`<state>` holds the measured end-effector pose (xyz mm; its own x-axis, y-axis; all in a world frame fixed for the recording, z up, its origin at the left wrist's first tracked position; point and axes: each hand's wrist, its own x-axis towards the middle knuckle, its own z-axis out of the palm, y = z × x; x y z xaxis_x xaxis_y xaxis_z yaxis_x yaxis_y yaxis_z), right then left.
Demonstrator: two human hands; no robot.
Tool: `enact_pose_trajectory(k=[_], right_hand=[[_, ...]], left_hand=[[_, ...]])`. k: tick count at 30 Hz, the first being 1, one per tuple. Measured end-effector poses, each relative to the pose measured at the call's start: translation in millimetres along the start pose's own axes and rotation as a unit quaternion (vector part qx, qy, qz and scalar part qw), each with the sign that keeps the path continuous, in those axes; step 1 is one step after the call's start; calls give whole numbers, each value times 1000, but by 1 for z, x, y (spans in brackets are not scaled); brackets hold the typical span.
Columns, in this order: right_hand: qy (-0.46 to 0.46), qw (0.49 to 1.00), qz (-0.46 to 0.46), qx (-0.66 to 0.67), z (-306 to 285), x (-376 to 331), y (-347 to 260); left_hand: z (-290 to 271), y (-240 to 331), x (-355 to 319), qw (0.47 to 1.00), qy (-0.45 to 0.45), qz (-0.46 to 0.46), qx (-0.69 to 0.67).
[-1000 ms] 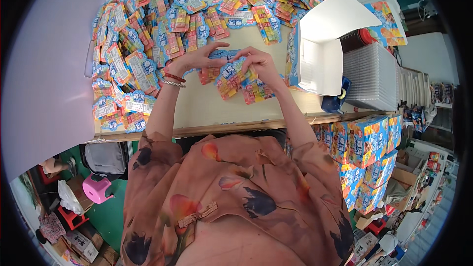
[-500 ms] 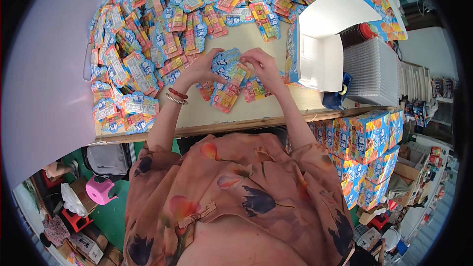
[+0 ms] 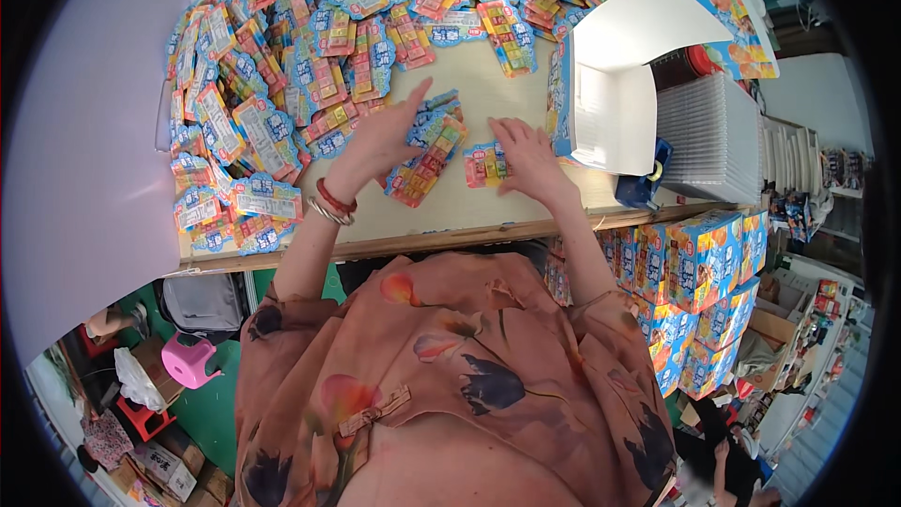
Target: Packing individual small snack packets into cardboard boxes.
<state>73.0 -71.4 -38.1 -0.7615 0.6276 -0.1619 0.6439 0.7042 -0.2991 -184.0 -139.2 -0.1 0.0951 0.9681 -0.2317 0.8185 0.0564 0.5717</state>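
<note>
A: And here's the right hand (image 3: pixel 531 164), fingers spread, thumb well apart from them, arched over the right-hand pack (image 3: pixel 481 167) and hiding its outer end; contact can't be told from here.

B: The left hand (image 3: pixel 377 143) is loose too, index finger stretched toward the far edge of the table (image 3: pixel 361 217), thumb at the left side of the upper pack (image 3: pixel 432 161).

A: A clean pick-up here wants thumb and fingers meeting on the card's edges, sparing the coloured squares!

B: And the left does well to steady that upper pack over the lower pack (image 3: pixel 446 104), so neither slides.

A: Bright things: blue scalloped card, rows of pink, yellow and green, all three by the middle of the near edge, the upper one aslant.

B: Farther out, the heap (image 3: pixel 324 80) crowds the far and left edges; an open box (image 3: pixel 615 122) stands toward the right edge.
</note>
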Motion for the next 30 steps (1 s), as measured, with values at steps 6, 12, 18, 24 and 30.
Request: enact_pose_trajectory(k=[6, 12, 18, 24, 30], right_hand=[[-50, 998, 43, -3, -9, 16, 17], [7, 998, 60, 17, -3, 23, 13], [74, 974, 140, 161, -5, 32, 15], [132, 950, 27, 282, 2, 75, -22], [-78, 922, -92, 367, -3, 114, -43]], left_hand=[[59, 6, -16, 994, 98, 44, 18], [76, 26, -33, 965, 257, 39, 28], [56, -5, -55, 979, 198, -13, 42], [45, -14, -62, 982, 109, 152, 26], [41, -15, -60, 961, 238, 63, 124]])
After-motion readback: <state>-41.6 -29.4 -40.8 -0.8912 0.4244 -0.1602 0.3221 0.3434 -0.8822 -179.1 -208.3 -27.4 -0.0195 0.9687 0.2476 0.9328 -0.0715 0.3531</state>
